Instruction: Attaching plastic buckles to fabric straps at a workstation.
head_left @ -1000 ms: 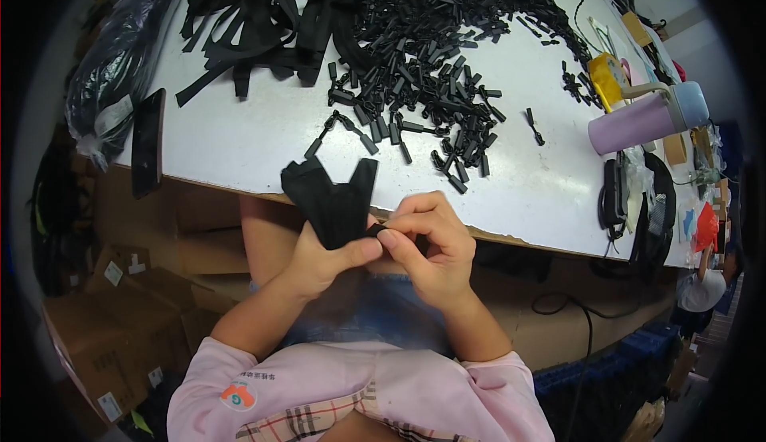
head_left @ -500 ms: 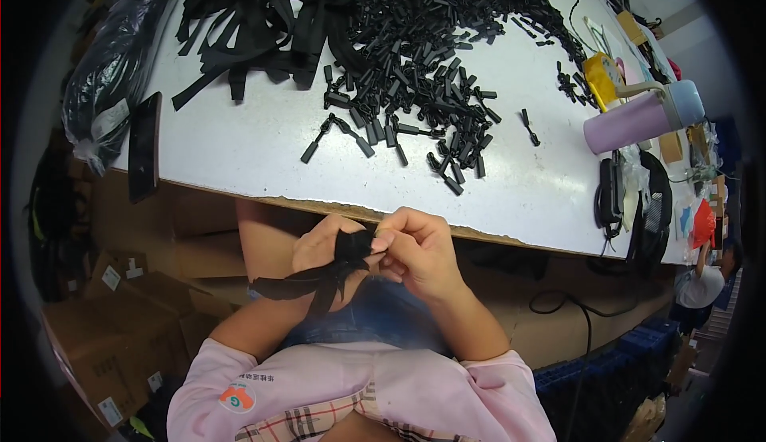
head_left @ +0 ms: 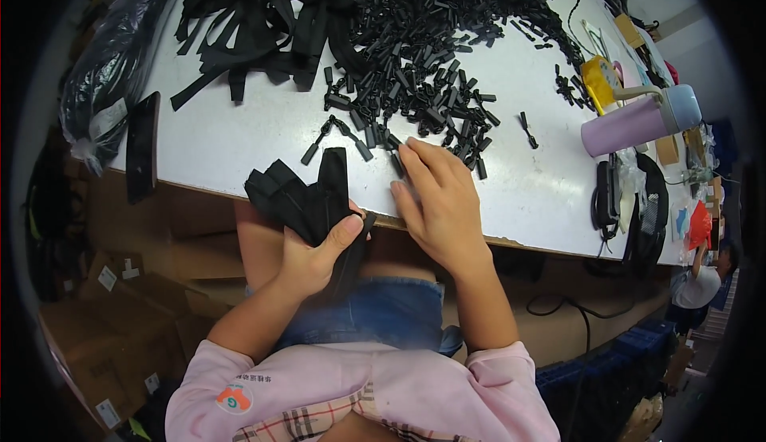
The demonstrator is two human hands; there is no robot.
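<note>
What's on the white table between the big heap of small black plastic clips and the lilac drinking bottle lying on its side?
In the head view, mostly bare white table: only one stray black clip lies between the clip heap and the lilac bottle.

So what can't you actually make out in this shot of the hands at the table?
- Head view: whether the right hand has pinched one of the small black pieces; its fingertips cover the spot.
- How many black straps the left hand holds; they overlap and the thumb hides part.
- The dark bag: its contents don't show.
- The pile's top is cut off by the upper edge.
</note>
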